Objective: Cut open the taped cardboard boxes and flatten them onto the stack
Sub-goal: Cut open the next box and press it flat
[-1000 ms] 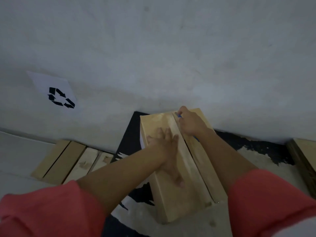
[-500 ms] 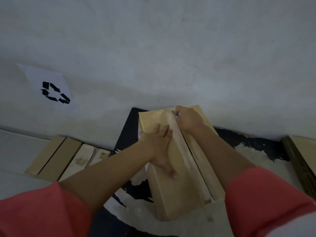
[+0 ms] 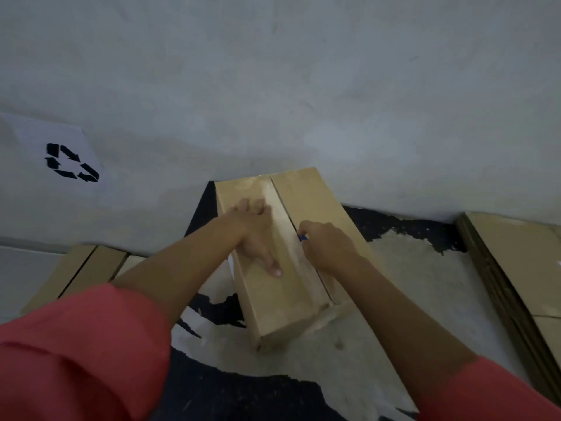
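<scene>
One cardboard box (image 3: 274, 308) is lying on the floor (image 3: 409, 284) against the wall (image 3: 303, 101); the left hand (image 3: 258, 235) is pressing flat on its top, and the right hand (image 3: 328, 247) is clutching a blue cutter (image 3: 303, 237) in a tight grip at the seam.

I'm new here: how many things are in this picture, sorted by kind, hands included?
Cardboard box under the hands: 1
Flat cardboard piles: 2 (left pile, right pile)
Recycling sign on the wall: 1
Blue tool, mostly hidden: 1
Hands: 2 (left hand flat on the box, right hand gripping the tool)
Total: 7
</scene>
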The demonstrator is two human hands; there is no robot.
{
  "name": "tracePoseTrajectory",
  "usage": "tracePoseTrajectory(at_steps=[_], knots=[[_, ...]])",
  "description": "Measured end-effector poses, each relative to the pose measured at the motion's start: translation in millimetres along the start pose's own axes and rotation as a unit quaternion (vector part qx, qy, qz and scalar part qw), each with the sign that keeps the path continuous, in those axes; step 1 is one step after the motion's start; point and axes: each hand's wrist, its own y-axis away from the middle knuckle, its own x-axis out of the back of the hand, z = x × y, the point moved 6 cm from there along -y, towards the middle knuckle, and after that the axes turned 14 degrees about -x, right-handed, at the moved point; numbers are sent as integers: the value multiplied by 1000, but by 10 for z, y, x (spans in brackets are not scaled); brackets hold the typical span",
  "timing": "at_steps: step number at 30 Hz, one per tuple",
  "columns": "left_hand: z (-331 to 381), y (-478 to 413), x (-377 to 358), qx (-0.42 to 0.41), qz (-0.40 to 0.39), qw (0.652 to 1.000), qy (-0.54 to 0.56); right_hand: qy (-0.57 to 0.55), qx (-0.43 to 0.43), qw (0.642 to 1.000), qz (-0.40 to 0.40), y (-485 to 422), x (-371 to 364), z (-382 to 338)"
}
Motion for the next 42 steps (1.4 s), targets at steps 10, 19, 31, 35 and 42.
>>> tracePoseTrajectory(at_steps=[10, 19, 31, 35, 42], knots=[[46, -31, -112, 32, 48, 997, 58, 11, 8, 999, 33, 1004, -254, 642], [97, 12, -139, 52, 81, 990, 99, -55, 70, 984, 157, 1462, -477, 1078], [434, -68, -309, 176, 177, 951, 184, -125, -264, 956, -6, 186, -601, 2178], [390, -74, -310, 166, 180, 949, 196, -50, -300, 952, -42, -18, -886, 2251], [389, -142, -244, 149, 178, 953, 195, -226, -293, 928, 41, -207, -683, 2190]])
